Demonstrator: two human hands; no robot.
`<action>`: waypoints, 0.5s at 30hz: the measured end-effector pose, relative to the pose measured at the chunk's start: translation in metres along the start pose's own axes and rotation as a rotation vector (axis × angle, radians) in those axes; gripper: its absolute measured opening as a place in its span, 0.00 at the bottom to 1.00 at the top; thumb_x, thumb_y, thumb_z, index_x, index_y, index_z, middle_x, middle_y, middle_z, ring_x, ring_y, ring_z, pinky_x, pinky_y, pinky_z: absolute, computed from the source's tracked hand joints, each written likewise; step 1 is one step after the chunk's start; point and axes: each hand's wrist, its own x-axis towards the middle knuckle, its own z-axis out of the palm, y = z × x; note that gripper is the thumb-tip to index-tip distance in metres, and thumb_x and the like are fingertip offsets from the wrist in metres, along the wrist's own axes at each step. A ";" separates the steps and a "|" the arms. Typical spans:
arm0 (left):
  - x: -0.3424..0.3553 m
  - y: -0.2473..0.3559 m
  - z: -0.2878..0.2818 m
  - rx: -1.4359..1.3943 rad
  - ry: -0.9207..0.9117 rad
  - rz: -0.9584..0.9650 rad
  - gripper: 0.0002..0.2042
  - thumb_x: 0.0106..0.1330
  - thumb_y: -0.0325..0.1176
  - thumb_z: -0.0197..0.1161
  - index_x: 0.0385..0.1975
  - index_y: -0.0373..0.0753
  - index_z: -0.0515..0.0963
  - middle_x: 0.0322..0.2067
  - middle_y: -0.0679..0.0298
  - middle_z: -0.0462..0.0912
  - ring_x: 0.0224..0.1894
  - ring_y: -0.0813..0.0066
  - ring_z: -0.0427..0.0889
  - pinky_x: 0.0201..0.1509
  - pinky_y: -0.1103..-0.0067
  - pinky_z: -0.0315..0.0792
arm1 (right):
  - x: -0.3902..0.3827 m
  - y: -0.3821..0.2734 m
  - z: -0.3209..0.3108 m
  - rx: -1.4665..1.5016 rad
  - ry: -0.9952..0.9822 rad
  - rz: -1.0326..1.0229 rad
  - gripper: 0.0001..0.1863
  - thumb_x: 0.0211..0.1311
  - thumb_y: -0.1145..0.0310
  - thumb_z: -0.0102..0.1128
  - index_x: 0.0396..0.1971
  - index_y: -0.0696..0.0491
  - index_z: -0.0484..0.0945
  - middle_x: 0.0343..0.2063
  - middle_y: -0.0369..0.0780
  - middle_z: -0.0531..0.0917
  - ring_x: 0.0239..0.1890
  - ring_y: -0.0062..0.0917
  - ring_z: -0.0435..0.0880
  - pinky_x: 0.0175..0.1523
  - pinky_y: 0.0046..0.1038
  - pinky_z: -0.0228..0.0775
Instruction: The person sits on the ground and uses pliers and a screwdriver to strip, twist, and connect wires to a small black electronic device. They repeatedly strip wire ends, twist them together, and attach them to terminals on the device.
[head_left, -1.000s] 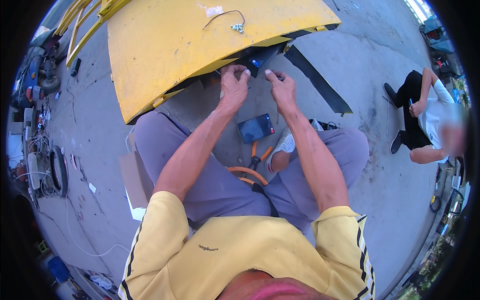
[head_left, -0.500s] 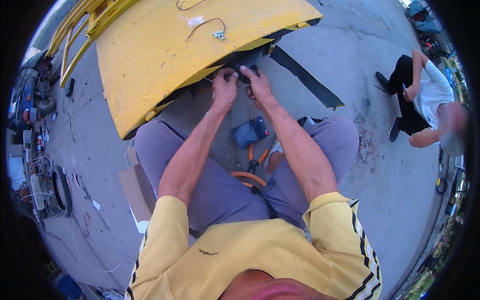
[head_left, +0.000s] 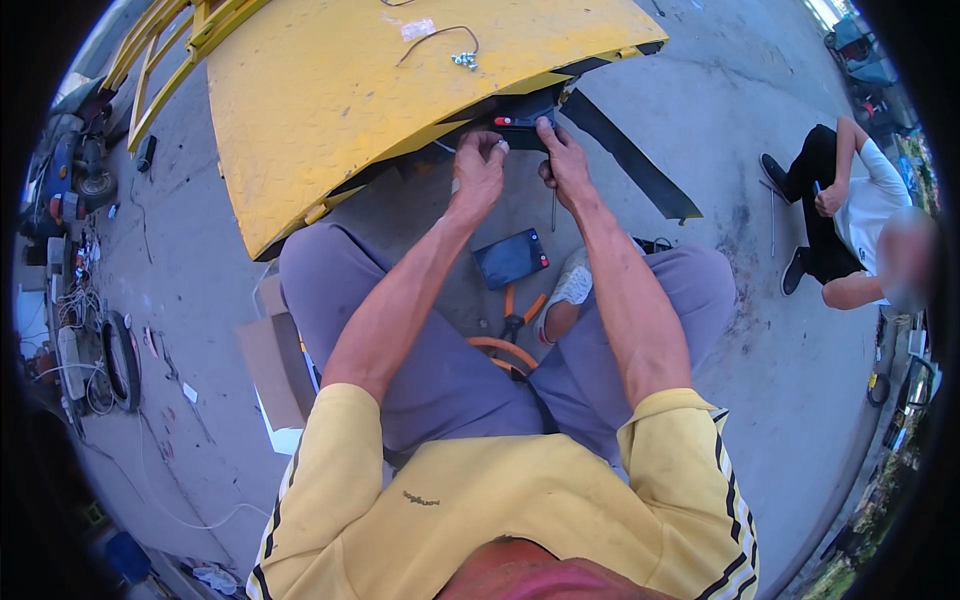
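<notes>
Under the edge of the yellow metal platform (head_left: 400,85), a black battery (head_left: 522,138) with a red terminal shows between my hands. My right hand (head_left: 568,172) grips its right end, thumb on top. A thin metal shaft (head_left: 554,212) sticks out below that hand; its other end is hidden. At the battery's left side, my left hand (head_left: 480,172) has thumb and forefinger pinched together by a small pale spot too small to name. On the ground below lies a second black battery (head_left: 510,260) with red terminals, close to orange-handled pliers (head_left: 512,325).
A dark flat strip (head_left: 635,155) slants out from the platform's right end. Screws (head_left: 464,60) and a brown wire lie on top. An open cardboard box (head_left: 275,360) stands by my left knee. Another person (head_left: 850,200) squats at right, and a tire (head_left: 120,362) lies at left.
The battery and its red terminal have come into view between my hands. My left hand has moved slightly away from my right. The whole view has shifted a little.
</notes>
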 end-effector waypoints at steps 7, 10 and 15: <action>-0.009 0.031 -0.011 -0.086 0.011 -0.015 0.10 0.68 0.29 0.69 0.44 0.32 0.82 0.34 0.64 0.85 0.35 0.78 0.83 0.41 0.79 0.79 | 0.017 0.007 -0.020 -0.328 0.303 -0.159 0.33 0.68 0.47 0.68 0.62 0.57 0.79 0.40 0.39 0.86 0.23 0.20 0.76 0.28 0.24 0.66; -0.007 0.030 -0.022 -0.206 0.023 -0.011 0.10 0.69 0.30 0.70 0.44 0.31 0.82 0.35 0.64 0.86 0.35 0.80 0.83 0.41 0.82 0.79 | -0.009 -0.019 -0.011 -0.553 0.399 -0.362 0.24 0.65 0.55 0.70 0.55 0.54 0.86 0.45 0.46 0.90 0.43 0.34 0.88 0.54 0.33 0.77; -0.014 0.047 -0.016 -0.362 -0.024 -0.039 0.12 0.69 0.30 0.71 0.46 0.29 0.82 0.38 0.62 0.87 0.37 0.78 0.84 0.45 0.81 0.80 | -0.058 -0.046 0.018 -0.603 -0.007 -0.375 0.16 0.66 0.61 0.69 0.48 0.55 0.87 0.40 0.43 0.91 0.42 0.31 0.88 0.51 0.32 0.78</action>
